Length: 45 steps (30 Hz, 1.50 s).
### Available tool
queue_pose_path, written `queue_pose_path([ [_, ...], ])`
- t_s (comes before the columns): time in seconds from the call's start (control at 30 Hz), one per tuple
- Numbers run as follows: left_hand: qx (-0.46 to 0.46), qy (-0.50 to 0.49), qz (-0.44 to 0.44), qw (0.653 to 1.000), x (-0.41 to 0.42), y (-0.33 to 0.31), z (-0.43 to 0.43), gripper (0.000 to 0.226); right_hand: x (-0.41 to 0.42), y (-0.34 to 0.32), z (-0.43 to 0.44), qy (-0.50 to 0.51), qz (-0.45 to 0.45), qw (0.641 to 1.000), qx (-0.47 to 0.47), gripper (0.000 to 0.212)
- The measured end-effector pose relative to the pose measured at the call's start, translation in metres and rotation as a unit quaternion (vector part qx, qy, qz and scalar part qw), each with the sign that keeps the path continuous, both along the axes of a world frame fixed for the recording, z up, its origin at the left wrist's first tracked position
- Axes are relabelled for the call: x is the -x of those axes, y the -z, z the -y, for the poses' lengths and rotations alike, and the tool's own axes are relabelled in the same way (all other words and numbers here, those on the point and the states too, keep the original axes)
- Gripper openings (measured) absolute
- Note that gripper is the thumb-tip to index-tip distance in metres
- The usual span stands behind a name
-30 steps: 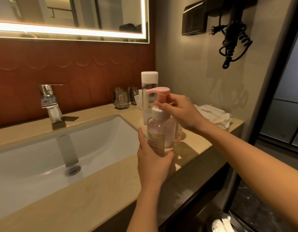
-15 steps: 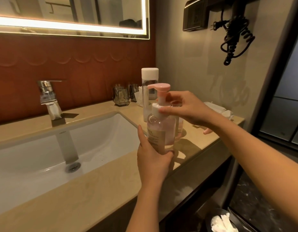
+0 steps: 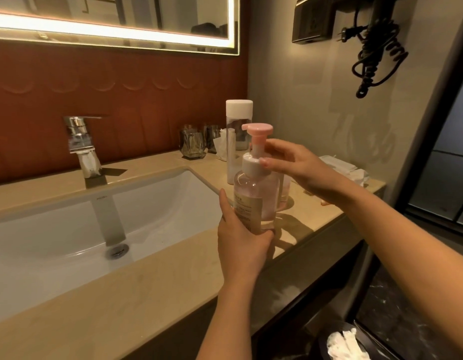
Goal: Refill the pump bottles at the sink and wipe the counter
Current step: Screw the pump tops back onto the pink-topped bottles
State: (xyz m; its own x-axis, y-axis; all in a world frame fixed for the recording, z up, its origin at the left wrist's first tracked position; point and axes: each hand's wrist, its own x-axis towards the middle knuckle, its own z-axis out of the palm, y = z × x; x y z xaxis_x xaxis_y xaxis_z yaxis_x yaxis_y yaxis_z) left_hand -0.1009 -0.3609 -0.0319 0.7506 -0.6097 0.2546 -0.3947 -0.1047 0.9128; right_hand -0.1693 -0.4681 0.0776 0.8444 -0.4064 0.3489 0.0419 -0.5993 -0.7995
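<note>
Pump bottle (image 3: 256, 196): upright at desk (image 3: 147, 294), right of sink (image 3: 69, 229), long axis vertical.
Left hand (image 3: 240, 242): gripping lower body from near side.
Right hand (image 3: 300, 172): seemingly pinching white collar (image 3: 250, 162) on top, nearer the pump (image 3: 257, 129).

Rear wall: red-brown panelling (image 3: 121, 100) with an embossed scallop pattern, below a mirror (image 3: 113, 11) with an illuminated edge strip. Side wall (image 3: 303, 94): plain grey-beige, carrying a dark wall-mounted unit (image 3: 313, 24) with a coiled black cord (image 3: 376, 58). Far right: dark-framed glass panels (image 3: 443, 178). Floor (image 3: 402, 323): dark, marbled.
</note>
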Motion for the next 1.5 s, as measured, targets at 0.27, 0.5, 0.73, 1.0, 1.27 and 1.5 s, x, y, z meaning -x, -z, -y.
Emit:
queue_pose_path([
  [0.27, -0.005, -0.005, -0.002, 1.000, 0.000, 0.002, 0.001, 0.120, -0.005, 0.008, -0.006, 0.078, 0.073, 0.994, 0.039, 0.032],
  [0.5, -0.007, -0.005, -0.005, 1.000, 0.000, 0.002, 0.001, 0.122, -0.018, 0.012, -0.014, 0.136, 0.077, 0.987, 0.037, 0.059],
  [0.73, -0.001, -0.002, 0.001, 1.000, 0.001, -0.001, 0.000, 0.119, -0.008, 0.007, -0.006, 0.035, 0.059, 0.996, -0.049, 0.035],
  [1.0, -0.002, -0.005, -0.011, 1.000, 0.001, 0.000, 0.002, 0.121, -0.029, 0.016, -0.017, 0.171, 0.099, 0.980, -0.003, 0.065],
  [1.27, 0.003, 0.000, 0.007, 1.000, 0.001, -0.001, 0.000, 0.117, -0.007, 0.014, -0.008, 0.012, 0.063, 0.997, -0.050, 0.032],
  [1.5, 0.007, -0.016, 0.037, 0.999, -0.001, 0.003, 0.001, 0.086, -0.013, 0.013, -0.017, 0.120, 0.117, 0.986, -0.009, 0.045],
])
